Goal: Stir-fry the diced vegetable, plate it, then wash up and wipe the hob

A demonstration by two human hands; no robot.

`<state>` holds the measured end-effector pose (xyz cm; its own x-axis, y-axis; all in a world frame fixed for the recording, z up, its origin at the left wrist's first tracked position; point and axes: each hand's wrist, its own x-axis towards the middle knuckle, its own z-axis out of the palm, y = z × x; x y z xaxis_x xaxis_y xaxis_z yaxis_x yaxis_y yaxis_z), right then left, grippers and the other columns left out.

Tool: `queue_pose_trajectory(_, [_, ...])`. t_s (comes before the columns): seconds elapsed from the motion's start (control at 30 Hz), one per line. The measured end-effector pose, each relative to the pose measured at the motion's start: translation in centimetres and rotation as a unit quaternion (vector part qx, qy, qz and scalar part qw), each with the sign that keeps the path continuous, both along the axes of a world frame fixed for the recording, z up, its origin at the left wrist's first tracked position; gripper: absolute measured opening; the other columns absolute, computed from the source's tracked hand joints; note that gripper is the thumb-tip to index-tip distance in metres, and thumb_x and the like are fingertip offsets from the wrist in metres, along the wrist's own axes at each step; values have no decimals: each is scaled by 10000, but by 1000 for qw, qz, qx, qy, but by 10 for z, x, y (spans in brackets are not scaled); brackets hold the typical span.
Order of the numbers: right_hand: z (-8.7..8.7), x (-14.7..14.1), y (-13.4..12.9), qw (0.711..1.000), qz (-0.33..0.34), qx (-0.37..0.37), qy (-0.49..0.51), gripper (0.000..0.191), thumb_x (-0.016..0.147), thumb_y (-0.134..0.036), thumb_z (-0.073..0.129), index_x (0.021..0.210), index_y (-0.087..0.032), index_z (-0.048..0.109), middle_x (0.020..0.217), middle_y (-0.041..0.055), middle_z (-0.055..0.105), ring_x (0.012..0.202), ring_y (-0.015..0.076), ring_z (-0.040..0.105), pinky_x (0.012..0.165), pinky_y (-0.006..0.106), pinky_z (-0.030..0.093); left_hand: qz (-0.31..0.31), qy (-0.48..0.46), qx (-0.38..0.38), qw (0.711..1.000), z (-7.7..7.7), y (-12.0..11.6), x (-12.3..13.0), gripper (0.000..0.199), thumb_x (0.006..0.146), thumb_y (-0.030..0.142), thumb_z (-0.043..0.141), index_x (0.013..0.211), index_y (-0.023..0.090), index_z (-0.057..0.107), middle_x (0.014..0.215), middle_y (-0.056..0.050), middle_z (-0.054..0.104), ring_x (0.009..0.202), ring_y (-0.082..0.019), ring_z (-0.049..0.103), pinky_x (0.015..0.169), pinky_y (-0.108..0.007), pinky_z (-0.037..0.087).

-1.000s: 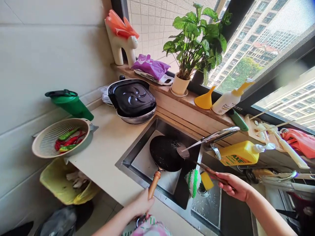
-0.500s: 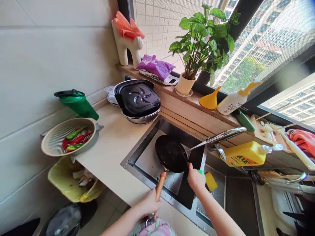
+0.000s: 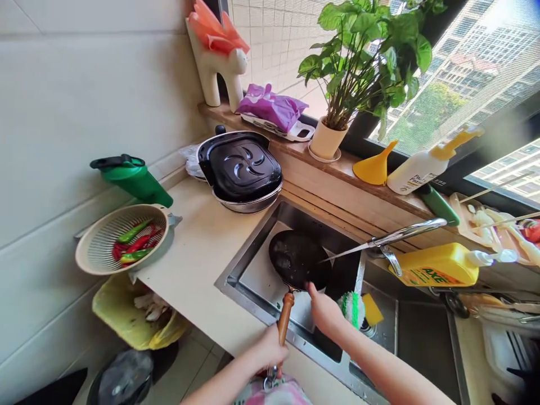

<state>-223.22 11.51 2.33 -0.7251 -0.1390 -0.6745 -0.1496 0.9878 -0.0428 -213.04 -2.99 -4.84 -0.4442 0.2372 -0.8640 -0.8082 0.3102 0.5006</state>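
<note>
Left hand (image 3: 265, 351) grips frying pan (image 3: 298, 260) handle; right hand (image 3: 324, 310) touches its rim.

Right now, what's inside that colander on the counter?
The colander holds red and green chili peppers, loosely piled toward its right side. The rest of its slotted bottom shows bare. Anything beneath the peppers is covered.

Bright daylight from the window (image 3: 442, 73), glare upper right, soft shadows in the sink (image 3: 257, 270), bowed edges.
</note>
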Motion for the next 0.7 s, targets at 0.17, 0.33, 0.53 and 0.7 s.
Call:
queue_pose_trajectory(0.17, [-7, -18, -13, 1000, -20, -23, 7, 586, 871, -80, 350, 1453, -80, 278, 1146, 192, 650, 1052, 247, 623, 815, 316, 456, -6, -2, -8, 1000, 0, -1, -1, 367, 725, 135, 625, 1039, 202, 445, 573, 84, 473, 429, -142, 563, 504, -284, 502])
queue_pose_trajectory(0.33, [-2, -31, -7, 996, 3, -83, 9, 462, 875, -127, 403, 1331, -116, 479, 1239, 148, 615, 1148, 205, 569, 905, 256, 417, -18, -8, -9, 1000, 4, -2, -3, 360, 718, 99, 610, 1016, 187, 428, 566, 85, 469, 411, -155, 560, 448, -284, 485])
queue_pose_trajectory(0.53, [4, -19, 12, 1000, 6, -14, 13, 616, 857, -60, 409, 1460, -121, 295, 1047, 191, 671, 981, 274, 652, 769, 332, 471, -19, 12, -35, 999, 3, 1, -1, 268, 775, 145, 556, 987, 194, 399, 601, 70, 490, 424, -146, 570, 425, -262, 476])
queue_pose_trajectory(0.7, [35, 25, 97, 980, 127, 151, -3, 718, 804, 20, 396, 1470, -232, 302, 910, 175, 668, 805, 314, 696, 643, 375, 518, -33, 26, -43, 998, -4, -2, 3, 193, 798, 187, 542, 930, 201, 403, 657, 49, 522, 442, -127, 586, 408, -218, 442])
